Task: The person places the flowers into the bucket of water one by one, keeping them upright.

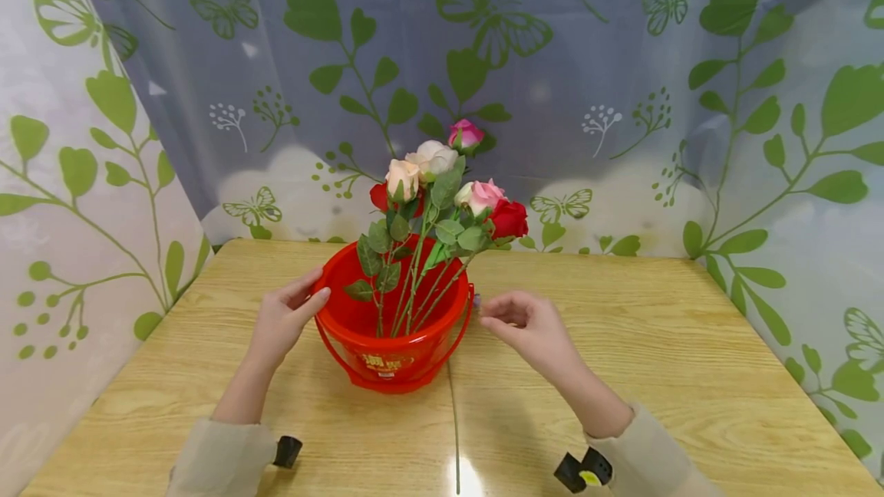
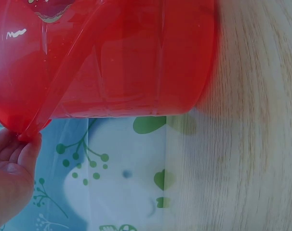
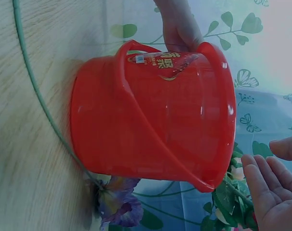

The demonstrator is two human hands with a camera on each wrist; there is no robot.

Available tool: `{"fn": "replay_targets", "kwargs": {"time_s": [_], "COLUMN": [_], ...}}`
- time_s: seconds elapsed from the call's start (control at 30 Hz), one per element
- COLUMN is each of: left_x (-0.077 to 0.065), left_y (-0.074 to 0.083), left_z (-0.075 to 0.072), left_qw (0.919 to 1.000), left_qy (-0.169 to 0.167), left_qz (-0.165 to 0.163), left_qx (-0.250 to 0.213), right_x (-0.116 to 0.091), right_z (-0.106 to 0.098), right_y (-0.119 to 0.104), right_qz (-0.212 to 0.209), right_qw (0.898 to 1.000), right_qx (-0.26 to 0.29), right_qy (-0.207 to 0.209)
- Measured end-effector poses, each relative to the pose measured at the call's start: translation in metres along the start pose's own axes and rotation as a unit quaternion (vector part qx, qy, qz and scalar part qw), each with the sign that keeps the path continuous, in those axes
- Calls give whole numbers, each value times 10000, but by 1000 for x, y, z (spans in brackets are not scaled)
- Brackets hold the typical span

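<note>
A red plastic bucket [image 1: 396, 361] stands upright on the table with several artificial roses [image 1: 431, 162] leaning inside it, white, peach, pink and red. My left hand [image 1: 279, 320] grips its left rim, thumb toward the inside and fingers outside; the left wrist view shows this left hand [image 2: 13, 166] at the rim and handle end. To the right of the bucket, my right hand [image 1: 528, 328] hovers with loosely bent fingers and holds nothing. A purple flower [image 3: 119, 202] lies on the table beside the bucket, mostly hidden in the head view. Its long green stem [image 1: 454, 428] runs toward the front edge.
The wooden table [image 1: 656, 351] extends on both sides of the bucket. Behind it and at the sides hang curtains [image 1: 587, 44] printed with green leaves and butterflies. The bucket's handle [image 1: 461, 343] hangs down along its front.
</note>
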State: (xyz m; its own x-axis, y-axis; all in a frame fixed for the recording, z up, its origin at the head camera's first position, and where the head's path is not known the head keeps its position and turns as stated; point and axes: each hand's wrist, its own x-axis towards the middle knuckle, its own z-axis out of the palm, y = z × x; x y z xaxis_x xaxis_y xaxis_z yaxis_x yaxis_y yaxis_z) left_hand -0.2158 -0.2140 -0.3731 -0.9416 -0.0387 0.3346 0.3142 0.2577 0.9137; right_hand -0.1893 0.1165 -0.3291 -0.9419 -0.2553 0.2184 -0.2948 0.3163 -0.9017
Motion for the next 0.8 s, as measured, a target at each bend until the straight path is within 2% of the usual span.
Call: {"fn": "replay_targets", "kwargs": {"time_s": [0.37,0.6,0.8], "left_x": [0,0,0], "left_y": [-1,-1,-1], "left_z": [0,-1,0], "left_qw": [10000,10000,10000], "left_qy": [-2,12,14], "left_qz": [-6,-25,-16], "left_qx": [-44,-16,-38], "right_x": [-2,0,4], "right_z": [3,12,22], "right_y": [23,42,59], "right_qz": [229,324,713], "right_qw": [9996,9984,9911], "right_qx": [86,207,713], "right_qy": [-109,-409,-866]}}
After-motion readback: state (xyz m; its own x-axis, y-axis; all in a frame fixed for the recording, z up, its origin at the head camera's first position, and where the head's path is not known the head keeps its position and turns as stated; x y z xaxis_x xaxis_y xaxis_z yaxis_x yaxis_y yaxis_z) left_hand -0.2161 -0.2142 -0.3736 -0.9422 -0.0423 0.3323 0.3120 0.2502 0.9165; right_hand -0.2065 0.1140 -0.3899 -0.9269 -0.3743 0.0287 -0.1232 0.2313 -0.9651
